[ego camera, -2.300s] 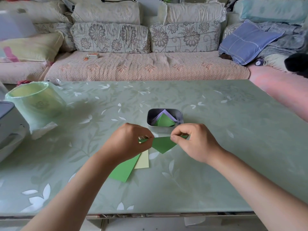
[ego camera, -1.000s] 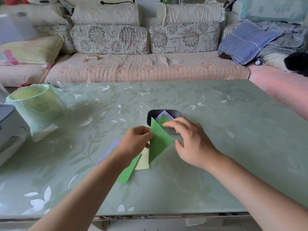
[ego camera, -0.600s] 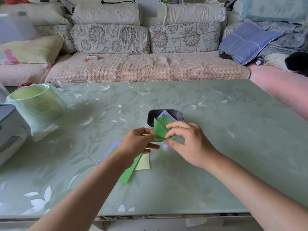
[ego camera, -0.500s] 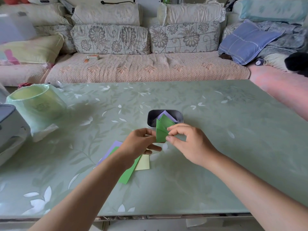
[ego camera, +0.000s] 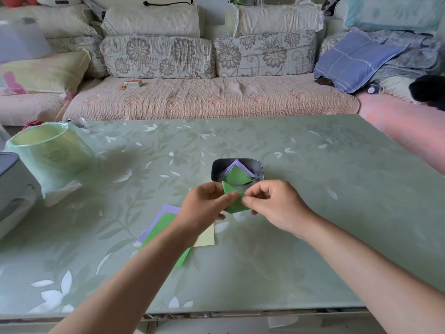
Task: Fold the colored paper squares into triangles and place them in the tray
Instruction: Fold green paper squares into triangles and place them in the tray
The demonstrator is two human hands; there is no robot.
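Observation:
A small folded green paper triangle is held just above the table, in front of the tray. My left hand pinches its left side and my right hand pinches its right side with thumb and forefinger. Just behind them sits a small dark metal tray with folded purple and green triangles inside. Flat paper squares lie under my left forearm: purple, green and yellow.
A pale green bin lined with a plastic bag stands at the table's left, beside a grey box at the left edge. A sofa with cushions runs behind the green glass table.
The large green triangle was folded over into a smaller one. Both hands stayed in front of the tray and now pinch the small folded piece together.

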